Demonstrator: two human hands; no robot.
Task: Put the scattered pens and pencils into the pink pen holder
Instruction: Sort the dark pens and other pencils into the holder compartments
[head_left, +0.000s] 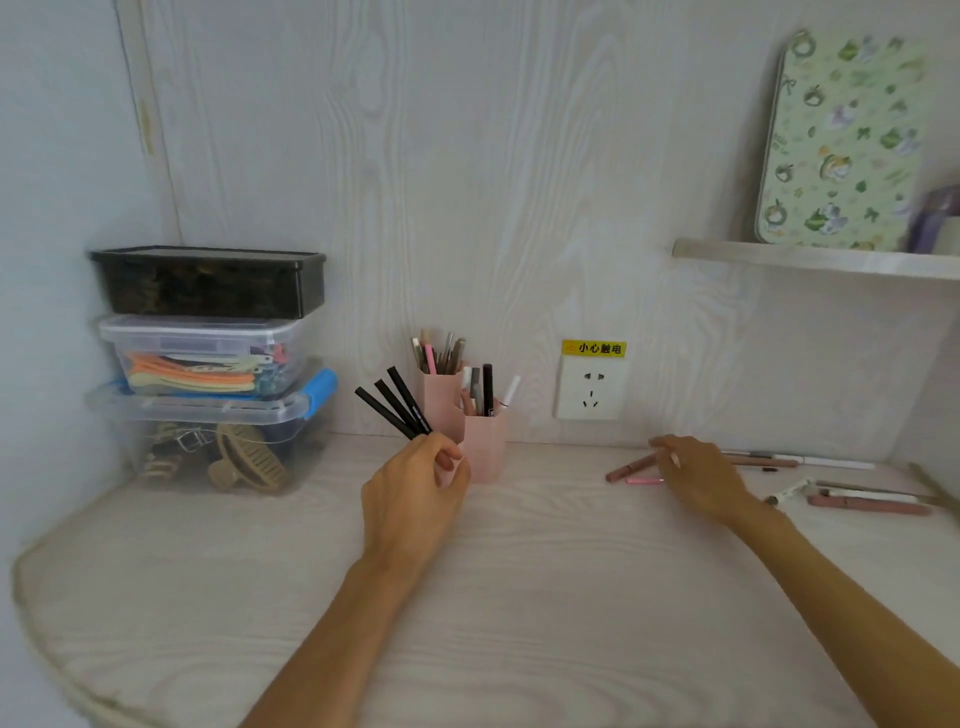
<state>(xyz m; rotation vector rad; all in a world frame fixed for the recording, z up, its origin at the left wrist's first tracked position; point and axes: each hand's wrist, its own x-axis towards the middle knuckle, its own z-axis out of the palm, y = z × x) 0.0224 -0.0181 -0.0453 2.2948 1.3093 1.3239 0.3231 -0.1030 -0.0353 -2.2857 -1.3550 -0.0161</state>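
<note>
My left hand (415, 488) pinches three black pens (393, 402) by their lower ends, fingers curled round them just in front of the pink pen holder (483, 441). The three fan out a little, their long axes running up and to the left, free ends pointing toward the stacked storage boxes (208, 358) in the corner. Their gripped ends sit close beside the holder's left side.

The holder stands upright on the desk (467, 597) against the wood-grain back wall, left of the wall socket (591, 387). It has a taller rear compartment and a lower front one, both already holding pens that stand nearly vertical, tips up; one white pen (510, 391) in the front compartment leans to the right.

My right hand (696, 480) lies low over the desk to the right, palm down, fingers reaching left. Its fingertips are on a brownish-pink pencil (631, 467) that lies on the desk, long axis nearly horizontal, its far end pointing left and slightly toward me. Whether my fingers actually grip it or only touch it, I cannot tell. A thin bright pink pen (644, 481) lies just below it, also horizontal.

Further right, more pens and pencils (867, 501) lie scattered flat on the desk near the wall, all running roughly left to right. Above them a shelf (810, 258) carries a green floral board (841, 140) leaning upright.
</note>
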